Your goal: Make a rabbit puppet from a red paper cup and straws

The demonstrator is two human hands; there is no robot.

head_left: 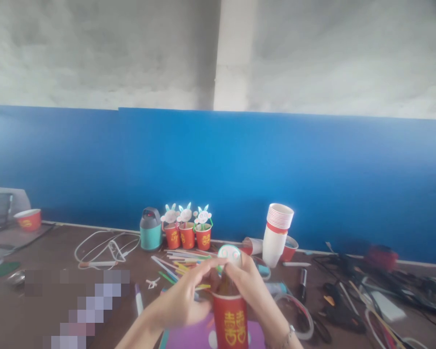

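Observation:
A white paper cutout [229, 252] with a curly drawn face and green edging stands above a red paper cup [230, 322] with gold characters. My left hand [183, 293] reaches in from the left, its fingertips closed on the cutout's lower edge. From the other side my right hand [252, 283] pinches the same cutout, close over the cup's rim. My fingers hide the cutout's lower part and whatever joins it to the cup. Beneath the cup lies a purple sheet [189, 337].
Cups with finished paper faces [203, 237] stand at the back, beside a teal-and-grey container [151, 230]. Colored strips [181, 257] lie before them. A tall stack of white cups [276, 237] leans right of center. Cables and tools [341, 305] clutter the right side; a white cord [109, 249] lies left.

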